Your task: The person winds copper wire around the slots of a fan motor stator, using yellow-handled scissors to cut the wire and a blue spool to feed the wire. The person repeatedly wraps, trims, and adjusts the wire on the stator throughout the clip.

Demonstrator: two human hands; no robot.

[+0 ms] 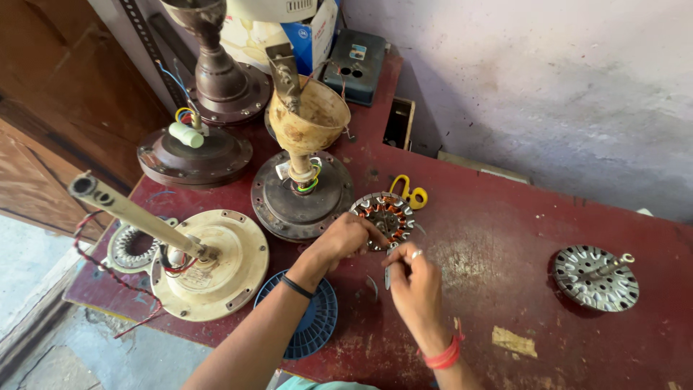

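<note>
Here we are over a worn red workbench [505, 238], and both hands are in on the fan stator [384, 215], the round wound core with copper coils that lies flat near the middle of the bench, just in front of the dark motor housing [299, 198]. The left hand [345, 238] curls over the stator's near-left edge, fingers closed onto the rim and steadying it. The right hand [413, 278] sits just below it, fingers pinched around a thin metal tool [388, 274]; what kind of tool it is I can't quite make out from here.

That stator looks dense and stiff, a steel stack that won't flex, so it should sit put under a firm grip. The windings are the delicate part: thin enamelled wire that I'd judge easy to nick. The outer steel rim is the safe place to grab, not the copper.

Around it, things crowd in. Yellow-handled scissors [409, 192] lie just behind the stator, nearly touching. A cream fan motor [216, 263] with its long downrod [130, 213] lies to the left, and a blue plastic spool [317, 321] sits under the left forearm. Two more brown housings stand at the back. Well apart on the right rests a silvery rotor disc [595, 278] with its shaft up. The dark housing hems in the stator's far side.
</note>
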